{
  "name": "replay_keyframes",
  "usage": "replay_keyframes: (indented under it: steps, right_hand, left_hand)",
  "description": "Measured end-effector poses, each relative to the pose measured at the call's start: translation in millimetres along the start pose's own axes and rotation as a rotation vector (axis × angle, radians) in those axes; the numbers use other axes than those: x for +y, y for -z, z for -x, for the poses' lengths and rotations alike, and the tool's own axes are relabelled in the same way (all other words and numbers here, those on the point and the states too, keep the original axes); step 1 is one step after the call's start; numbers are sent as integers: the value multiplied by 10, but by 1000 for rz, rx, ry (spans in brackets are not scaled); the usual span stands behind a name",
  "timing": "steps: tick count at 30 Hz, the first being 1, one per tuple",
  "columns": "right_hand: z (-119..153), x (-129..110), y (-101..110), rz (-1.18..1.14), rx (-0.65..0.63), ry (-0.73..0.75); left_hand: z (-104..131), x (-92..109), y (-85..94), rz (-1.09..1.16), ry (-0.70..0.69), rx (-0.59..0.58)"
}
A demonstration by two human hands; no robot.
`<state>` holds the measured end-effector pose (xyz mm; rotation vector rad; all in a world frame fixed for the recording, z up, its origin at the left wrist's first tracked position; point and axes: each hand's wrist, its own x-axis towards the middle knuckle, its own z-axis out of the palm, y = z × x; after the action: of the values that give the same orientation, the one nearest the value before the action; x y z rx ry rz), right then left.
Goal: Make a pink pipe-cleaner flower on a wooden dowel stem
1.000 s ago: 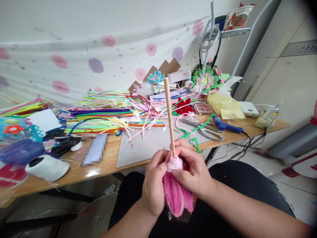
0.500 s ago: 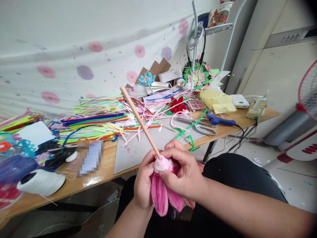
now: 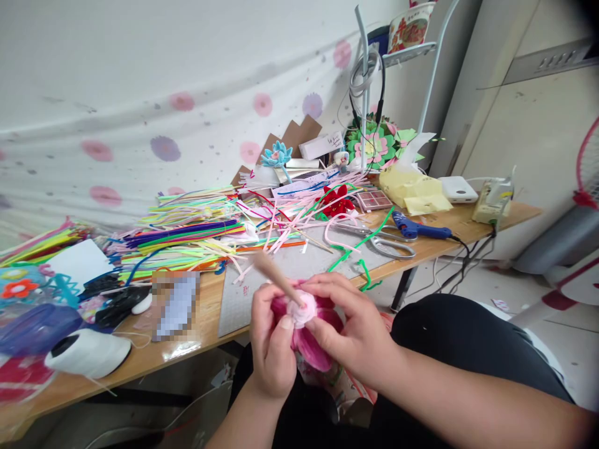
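Both my hands hold a pink pipe-cleaner flower (image 3: pixel 312 349) over my lap, its petals hanging downward. A pale pink wrapped base (image 3: pixel 302 310) faces up, and a wooden stick (image 3: pixel 276 274) rises from it, tilted toward the table and away to the left. My left hand (image 3: pixel 274 343) is closed on the flower's left side, thumb against the wrapped base. From the right, my right hand (image 3: pixel 350 324) grips the petals, with its thumb at the base's lower right edge. Some fingers are hidden behind the petals.
On the wooden table (image 3: pixel 206 324) lie bundles of pipe cleaners (image 3: pixel 182 234), a grey cutting mat (image 3: pixel 234 305), scissors (image 3: pixel 395 248), a blue glue gun (image 3: pixel 421 227), a red flower (image 3: pixel 337 202) and a white thread cone (image 3: pixel 88 352). A blue flower (image 3: pixel 277 156) stands behind. A fan (image 3: pixel 587 168) is at right.
The flower has tipped so its wrapped base faces me more and the stick appears shorter and lower. Both hands have turned with it. The view has shifted slightly.
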<state>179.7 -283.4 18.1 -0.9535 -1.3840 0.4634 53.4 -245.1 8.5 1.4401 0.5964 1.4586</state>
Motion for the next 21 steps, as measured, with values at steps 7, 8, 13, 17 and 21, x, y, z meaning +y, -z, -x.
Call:
replay_keyframes:
  steps: [7,8,13,17,21]
  right_hand:
    - [-44,94,111,-326,-163,-72]
    - [-46,90,119,-337,-180,-87]
    - [-39,63,117,-423,-252,-189]
    - [-52,80,127,-416,-312,-174]
    - [-82,97,146,-185,-349,64]
  left_hand:
    - [2,20,62,-262,-282,-103]
    - [5,22,72,-276,-304,-130]
    - [-2,77,125,-333,-390,-185]
    - [-32,159,214,-524,-477,-266]
    - [-41,188,262,-542,-496,-277]
